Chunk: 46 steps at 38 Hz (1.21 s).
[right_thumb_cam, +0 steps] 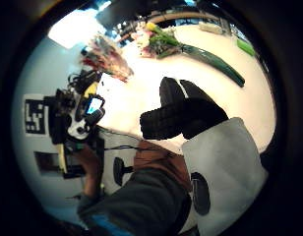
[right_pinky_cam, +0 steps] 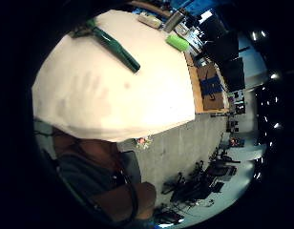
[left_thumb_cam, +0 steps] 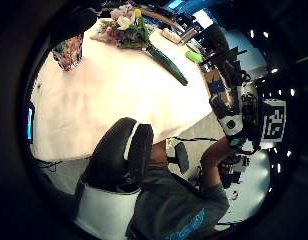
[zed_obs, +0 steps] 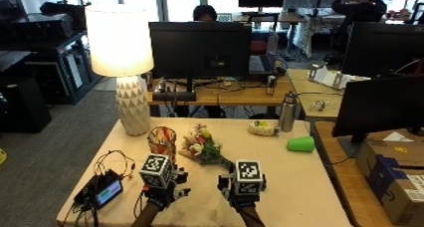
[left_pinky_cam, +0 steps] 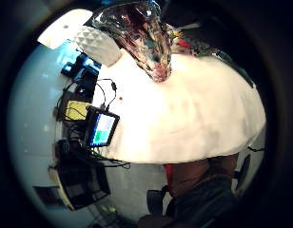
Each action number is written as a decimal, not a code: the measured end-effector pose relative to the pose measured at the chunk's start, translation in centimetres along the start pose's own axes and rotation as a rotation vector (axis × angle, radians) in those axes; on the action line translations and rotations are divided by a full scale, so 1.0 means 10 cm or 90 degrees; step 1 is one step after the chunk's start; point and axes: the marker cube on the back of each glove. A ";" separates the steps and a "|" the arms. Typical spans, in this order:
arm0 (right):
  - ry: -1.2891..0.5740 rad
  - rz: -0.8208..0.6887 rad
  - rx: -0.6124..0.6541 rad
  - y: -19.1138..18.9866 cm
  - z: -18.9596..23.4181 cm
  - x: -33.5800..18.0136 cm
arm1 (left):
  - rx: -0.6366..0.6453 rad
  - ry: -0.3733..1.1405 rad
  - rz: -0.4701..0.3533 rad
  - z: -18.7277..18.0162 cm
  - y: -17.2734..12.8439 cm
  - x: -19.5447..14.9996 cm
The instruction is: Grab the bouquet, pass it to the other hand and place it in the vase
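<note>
Looking down from behind the person, we see the bouquet (zed_obs: 201,148) lying on the pale tabletop (zed_obs: 291,182), blooms toward the lamp and its green-wrapped stems pointing toward the right hand (zed_obs: 241,196). Just beside the blooms, on the person's left, stands the patterned glass vase (zed_obs: 161,140), upright and with nothing in it. Both gloved hands hover near the table's near edge, the left hand (zed_obs: 161,193) in front of the vase, the right one at the stem end of the bouquet; neither touches either thing. In the right thumb side palm view the black fingers (right_thumb_cam: 177,114) are loosely curled and hold nothing, and the bouquet (right_thumb_cam: 164,41) lies apart on the table beyond them. The left thumb side palm view likewise shows relaxed fingers (left_thumb_cam: 125,150) around nothing, with the vase (left_thumb_cam: 68,51) and the flowers (left_thumb_cam: 128,26) well apart from the palm. A white lamp (zed_obs: 124,62) glows at the far left corner, a green cup (zed_obs: 301,144) lies on its side to the right, a metal bottle (zed_obs: 287,111) stands at the far edge, and a small screen device (zed_obs: 101,190) with cables rests near the left edge.
</note>
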 end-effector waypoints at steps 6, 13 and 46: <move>-0.010 -0.004 0.002 0.04 -0.04 -0.01 | 0.003 0.005 0.001 0.02 -0.04 -0.03; -0.012 -0.024 0.008 -0.02 -0.02 -0.07 | 0.011 0.009 0.009 0.02 -0.12 -0.05; -0.141 0.070 -0.038 -0.96 1.25 1.20 | 0.072 0.034 -0.024 0.01 0.11 -0.13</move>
